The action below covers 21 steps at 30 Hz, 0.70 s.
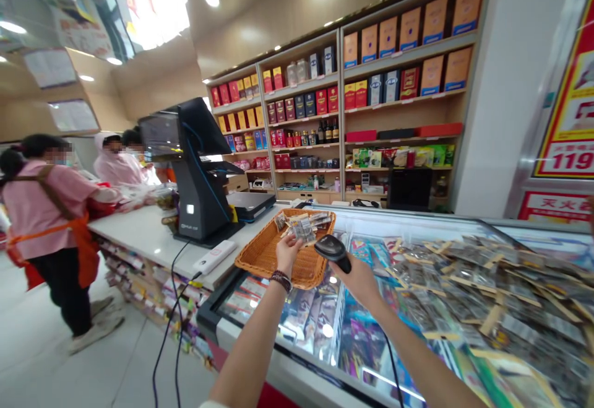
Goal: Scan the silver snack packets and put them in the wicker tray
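My left hand [288,252] reaches over a wicker basket [260,252], its fingers closed on a small clear packet [304,231] with a printed label. More small packets [320,219] lie at the far end of the basket. My right hand [359,281] is wrapped round the handle of a black barcode scanner [331,248], whose head is close to the packet. A cable hangs below my right forearm. The basket rests on the glass top of a display freezer [297,358]. On the right, a large pile of similar packets [492,284] covers the glass.
A point-of-sale terminal [195,173] stands on the white counter [143,241] to the left, beside a white power bank [216,256] with cables. A person in an orange apron [51,210] is at the far left. Shelves of boxed goods [301,108] line the back wall.
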Tool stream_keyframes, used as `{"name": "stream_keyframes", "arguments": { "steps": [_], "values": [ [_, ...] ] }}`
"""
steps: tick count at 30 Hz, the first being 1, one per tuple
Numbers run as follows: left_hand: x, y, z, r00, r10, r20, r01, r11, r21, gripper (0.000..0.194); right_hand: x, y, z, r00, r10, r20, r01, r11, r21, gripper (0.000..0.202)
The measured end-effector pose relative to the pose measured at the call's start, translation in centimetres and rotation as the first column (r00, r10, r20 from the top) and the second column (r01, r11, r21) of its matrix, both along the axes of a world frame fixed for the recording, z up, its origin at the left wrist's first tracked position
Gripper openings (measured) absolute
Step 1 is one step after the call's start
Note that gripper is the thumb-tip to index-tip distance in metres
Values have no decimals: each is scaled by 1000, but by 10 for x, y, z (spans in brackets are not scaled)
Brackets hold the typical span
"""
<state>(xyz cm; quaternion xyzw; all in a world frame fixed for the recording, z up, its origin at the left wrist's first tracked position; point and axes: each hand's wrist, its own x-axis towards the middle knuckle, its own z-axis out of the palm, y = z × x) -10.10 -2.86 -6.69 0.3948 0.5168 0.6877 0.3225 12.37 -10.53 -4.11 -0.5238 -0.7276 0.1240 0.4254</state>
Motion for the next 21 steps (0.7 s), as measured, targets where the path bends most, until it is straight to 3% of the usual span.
{"name": "stream_keyframes", "arguments": {
  "steps": [4,21],
  "values": [
    [-2,-3,1,1000,-14,11,14,1000,4,39,1,-1,-1,999,35,14,-34,997,-64,23],
    [-4,-6,3,999,-41,12,41,999,-19,49,2,-5,0,999,30,-24,-31,996,-85,27]
  ]
}}
